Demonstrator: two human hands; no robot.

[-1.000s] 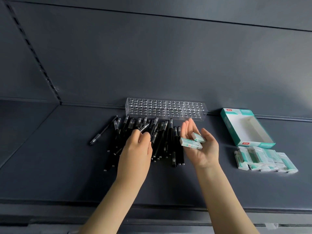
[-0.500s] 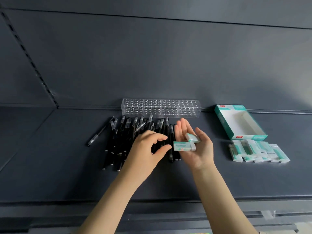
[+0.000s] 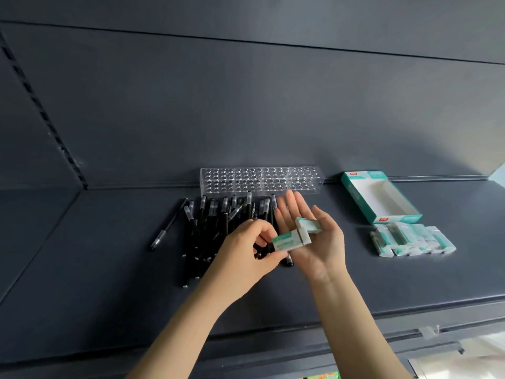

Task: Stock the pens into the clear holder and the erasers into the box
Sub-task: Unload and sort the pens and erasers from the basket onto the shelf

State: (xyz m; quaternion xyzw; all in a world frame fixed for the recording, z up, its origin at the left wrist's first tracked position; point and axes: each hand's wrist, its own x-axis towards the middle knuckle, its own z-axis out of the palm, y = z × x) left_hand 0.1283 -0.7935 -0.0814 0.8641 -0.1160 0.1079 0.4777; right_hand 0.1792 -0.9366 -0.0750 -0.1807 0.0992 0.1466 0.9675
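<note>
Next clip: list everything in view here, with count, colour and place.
clear holder: one, transparent, empty, back of shelf.
pens: a pile, uncounted, black, before the holder; one apart on the left.
box: one, teal and white, open, empty, back right.
loose erasers: about six, white and teal, row before the box.
held erasers: two, white and teal, on right palm.
shelf: one, dark grey.
left hand: one, fingers pinch the nearer eraser.
right hand: one, palm up, above the pens.

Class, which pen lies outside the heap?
The leftmost pen, slanting alone; the other pens lie heaped together to its right.
</note>
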